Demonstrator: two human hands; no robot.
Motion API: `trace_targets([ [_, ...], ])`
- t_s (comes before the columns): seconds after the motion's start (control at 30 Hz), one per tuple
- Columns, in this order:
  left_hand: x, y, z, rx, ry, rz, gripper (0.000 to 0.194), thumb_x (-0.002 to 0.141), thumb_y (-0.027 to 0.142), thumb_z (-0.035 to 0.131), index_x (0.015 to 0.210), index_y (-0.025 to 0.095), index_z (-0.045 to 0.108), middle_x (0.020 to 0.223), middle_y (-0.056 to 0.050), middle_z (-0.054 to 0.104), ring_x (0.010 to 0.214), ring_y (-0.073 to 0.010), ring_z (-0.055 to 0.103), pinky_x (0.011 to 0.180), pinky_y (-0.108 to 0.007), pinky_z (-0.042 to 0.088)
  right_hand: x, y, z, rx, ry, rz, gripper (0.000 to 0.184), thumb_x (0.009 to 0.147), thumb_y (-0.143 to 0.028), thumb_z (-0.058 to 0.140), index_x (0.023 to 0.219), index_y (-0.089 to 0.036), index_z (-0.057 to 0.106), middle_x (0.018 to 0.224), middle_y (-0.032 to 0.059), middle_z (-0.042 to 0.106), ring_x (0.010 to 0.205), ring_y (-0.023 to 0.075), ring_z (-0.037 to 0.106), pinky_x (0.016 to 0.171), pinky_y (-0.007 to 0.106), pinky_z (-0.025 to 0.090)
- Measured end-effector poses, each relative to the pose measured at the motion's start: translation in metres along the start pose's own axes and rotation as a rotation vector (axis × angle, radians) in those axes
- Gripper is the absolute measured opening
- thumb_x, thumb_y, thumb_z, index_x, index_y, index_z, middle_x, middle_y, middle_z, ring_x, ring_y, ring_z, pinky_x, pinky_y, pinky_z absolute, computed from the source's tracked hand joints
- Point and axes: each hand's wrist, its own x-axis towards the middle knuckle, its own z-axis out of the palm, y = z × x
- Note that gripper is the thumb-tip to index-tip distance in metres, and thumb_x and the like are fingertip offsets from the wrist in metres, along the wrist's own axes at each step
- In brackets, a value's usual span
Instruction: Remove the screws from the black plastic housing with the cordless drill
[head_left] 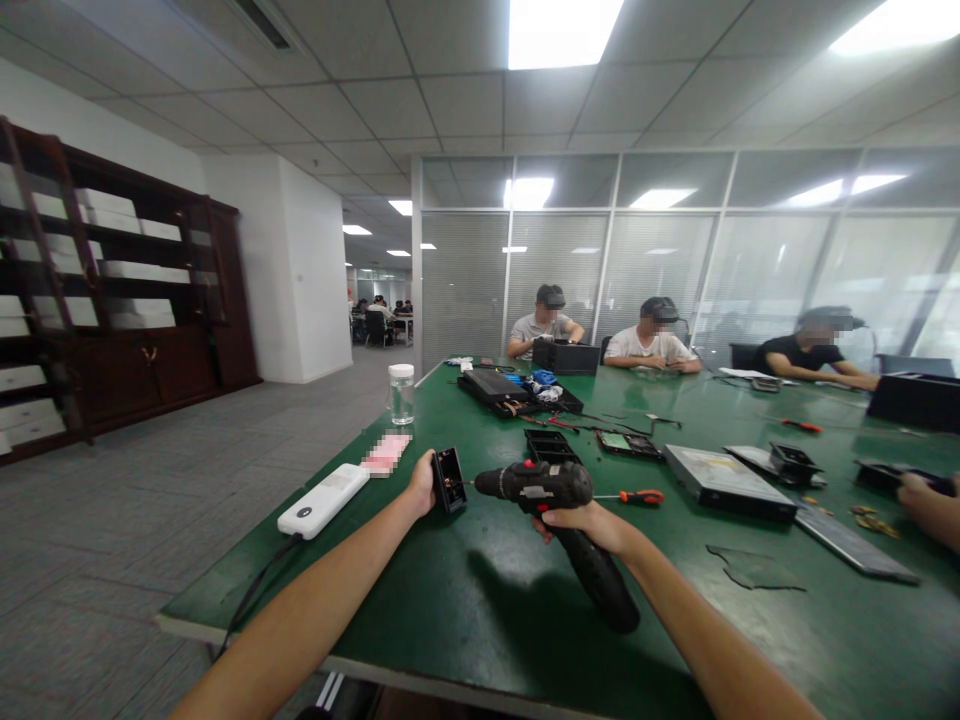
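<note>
In my left hand (424, 487) is a small black box-like housing (451, 480), tilted upright with its open side turned to the right. Reddish parts show inside it, too small to name. My right hand (581, 524) is wrapped round the grip of a black cordless drill (536, 485) with red buttons. The drill points left, and its thin bit reaches to the open side of the housing; whether the tip touches a screw I cannot tell. Behind the drill lies another black open frame (551, 447). An orange-handled screwdriver (640, 497) lies just right of the drill.
A white power strip (324, 500) and a clear jar (401, 394) line the left edge of the green table (420, 640). A silver disc drive (727, 482), a glass shard (754, 568) and several dismantled parts lie right. Another person's hand (930, 505) is at far right; several people sit opposite.
</note>
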Motion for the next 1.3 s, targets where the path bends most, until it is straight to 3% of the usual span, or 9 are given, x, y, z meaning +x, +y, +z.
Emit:
trace_targets([
  [1.3, -0.0073, 0.0029, 0.0052, -0.016, 0.009, -0.009, 0.029, 0.066, 0.041, 0.036, 0.057, 0.016, 0.045, 0.046, -0.001, 0.046, 0.037, -0.0125, 0.044, 0.041, -0.027, 0.038, 0.0010, 0.0024, 0.0000, 0.000, 0.012, -0.014, 0.027, 0.067, -0.027, 0.050, 0.085, -0.007, 0.050, 0.071, 0.0060, 0.049, 0.064, 0.0128, 0.047, 0.063, 0.030, 0.040],
])
